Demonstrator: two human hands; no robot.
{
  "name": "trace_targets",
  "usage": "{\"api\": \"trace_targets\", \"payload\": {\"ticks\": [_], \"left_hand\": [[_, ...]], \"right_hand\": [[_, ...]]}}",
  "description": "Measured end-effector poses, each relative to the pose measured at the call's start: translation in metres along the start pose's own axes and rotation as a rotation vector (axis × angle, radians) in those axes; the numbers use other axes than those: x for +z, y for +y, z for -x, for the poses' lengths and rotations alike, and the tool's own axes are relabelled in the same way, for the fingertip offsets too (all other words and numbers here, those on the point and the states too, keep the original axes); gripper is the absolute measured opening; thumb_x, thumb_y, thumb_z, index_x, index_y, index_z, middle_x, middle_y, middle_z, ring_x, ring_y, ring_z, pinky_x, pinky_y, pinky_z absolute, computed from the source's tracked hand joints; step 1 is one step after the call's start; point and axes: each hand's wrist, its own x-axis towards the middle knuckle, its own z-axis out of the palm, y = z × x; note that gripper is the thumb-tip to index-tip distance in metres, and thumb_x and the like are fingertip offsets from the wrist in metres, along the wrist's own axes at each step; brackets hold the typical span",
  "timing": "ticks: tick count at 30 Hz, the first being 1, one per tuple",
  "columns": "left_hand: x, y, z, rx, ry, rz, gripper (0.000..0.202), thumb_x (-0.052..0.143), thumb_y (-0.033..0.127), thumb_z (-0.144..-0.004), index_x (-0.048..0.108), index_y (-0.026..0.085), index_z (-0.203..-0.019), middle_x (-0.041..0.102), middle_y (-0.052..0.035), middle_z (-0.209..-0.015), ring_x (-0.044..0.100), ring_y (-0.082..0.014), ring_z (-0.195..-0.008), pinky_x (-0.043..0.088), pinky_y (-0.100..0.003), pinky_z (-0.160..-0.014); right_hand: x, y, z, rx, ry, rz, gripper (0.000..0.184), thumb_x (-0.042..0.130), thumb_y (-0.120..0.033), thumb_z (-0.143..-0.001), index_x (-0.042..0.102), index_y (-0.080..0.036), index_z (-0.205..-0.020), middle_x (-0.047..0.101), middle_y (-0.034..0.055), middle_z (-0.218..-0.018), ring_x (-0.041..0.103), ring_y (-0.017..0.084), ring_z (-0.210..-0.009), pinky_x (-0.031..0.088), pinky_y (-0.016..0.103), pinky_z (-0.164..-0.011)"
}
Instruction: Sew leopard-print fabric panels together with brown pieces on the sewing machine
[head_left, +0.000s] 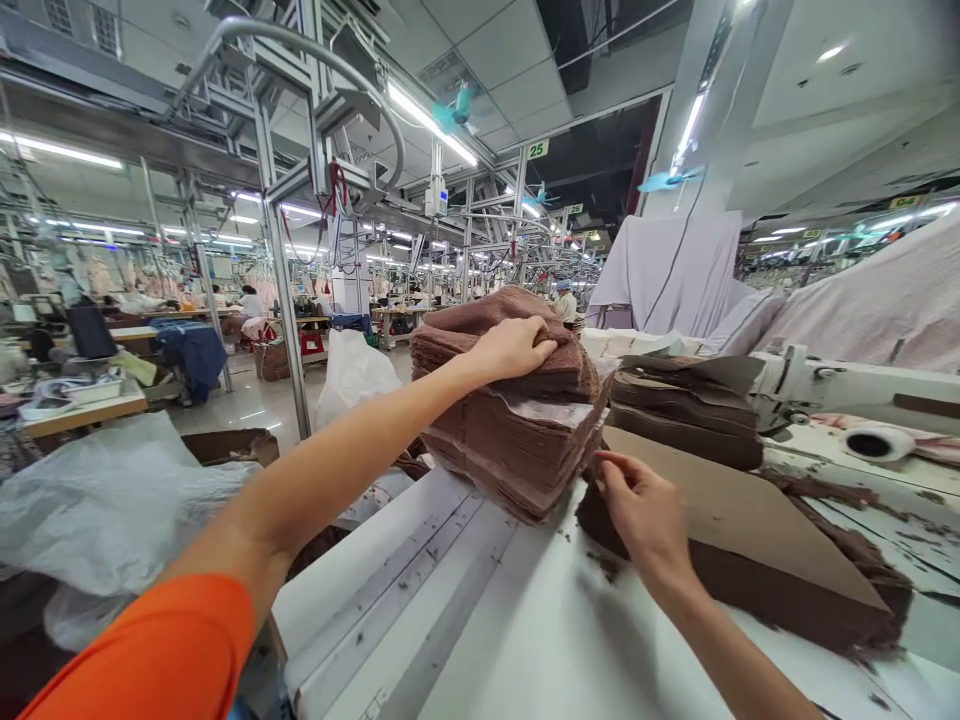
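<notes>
So this is a big sewing floor: rows of metal framing and strip lights across the upper left of the frame, pale cloth draped at upper right. The white table [480, 620] fills the bottom centre, dusted with brown lint. The thing being handled is a thick stack of brown fabric pieces [517, 420] sitting mid-frame at the table's far edge, fuzzy, with a thin pale sheet between layers. The left hand [514, 347] lies curled over its top, gripping the upper pieces. The right hand [637, 505] pinches the stack's lower right corner, just by a cardboard sheet [720, 500] lying on more brown fabric. Another stack [686, 405] sits behind. The right fingertips are tucked under, so the exact hold is hard to make out.
</notes>
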Motion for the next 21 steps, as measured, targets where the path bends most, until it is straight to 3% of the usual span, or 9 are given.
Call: {"api": "trace_targets", "payload": {"ticks": [5, 8, 12, 17, 21], "left_hand": [[-0.016, -0.002, 0.003, -0.037, 0.092, 0.031, 0.025, 0.049, 0.034, -0.089, 0.059, 0.012, -0.097, 0.062, -0.0062, -0.098, 0.059, -0.0165, -0.092, 0.048, -0.039, -0.085], [-0.023, 0.002, 0.005, -0.019, 0.165, 0.035, 0.026, 0.041, 0.029, -0.092, 0.061, 0.013, -0.095, 0.064, -0.0076, -0.100, 0.059, -0.0178, -0.094, 0.045, -0.034, -0.085], [-0.030, 0.012, 0.013, 0.061, 0.228, 0.007, 0.030, 0.035, 0.029, -0.094, 0.060, 0.013, -0.096, 0.064, -0.0100, -0.102, 0.058, -0.0204, -0.098, 0.041, -0.031, -0.086], [-0.037, 0.038, 0.030, 0.271, 0.205, -0.042, 0.031, 0.029, 0.031, -0.096, 0.055, 0.014, -0.101, 0.061, -0.0097, -0.103, 0.057, -0.0207, -0.097, 0.040, -0.031, -0.083], [-0.024, 0.070, 0.061, 0.531, 0.055, -0.056, 0.023, 0.038, 0.033, -0.094, 0.055, 0.019, -0.100, 0.063, -0.0040, -0.099, 0.060, -0.0168, -0.091, 0.041, -0.025, -0.070]], "right_hand": [[-0.039, 0.010, -0.004, 0.055, -0.170, 0.407, 0.011, 0.057, -0.023, -0.091, 0.057, -0.013, -0.089, 0.054, 0.0040, -0.092, 0.053, 0.017, -0.088, 0.047, 0.036, -0.081], [-0.042, 0.014, -0.007, 0.076, -0.223, 0.533, 0.018, 0.055, -0.030, -0.094, 0.057, -0.013, -0.089, 0.054, 0.0032, -0.088, 0.054, 0.016, -0.082, 0.048, 0.033, -0.076], [-0.042, 0.009, -0.006, 0.103, -0.199, 0.623, 0.019, 0.054, -0.031, -0.095, 0.056, -0.013, -0.094, 0.054, 0.0036, -0.090, 0.055, 0.015, -0.080, 0.049, 0.031, -0.072], [-0.050, -0.002, 0.016, -0.034, -0.125, 0.696, 0.012, 0.050, -0.019, -0.095, 0.053, -0.011, -0.103, 0.053, 0.0042, -0.093, 0.054, 0.018, -0.090, 0.048, 0.036, -0.080], [-0.054, -0.008, 0.050, -0.168, -0.260, 0.643, 0.009, 0.051, -0.011, -0.093, 0.053, -0.011, -0.102, 0.053, 0.0017, -0.088, 0.055, 0.014, -0.078, 0.051, 0.030, -0.070]]}}
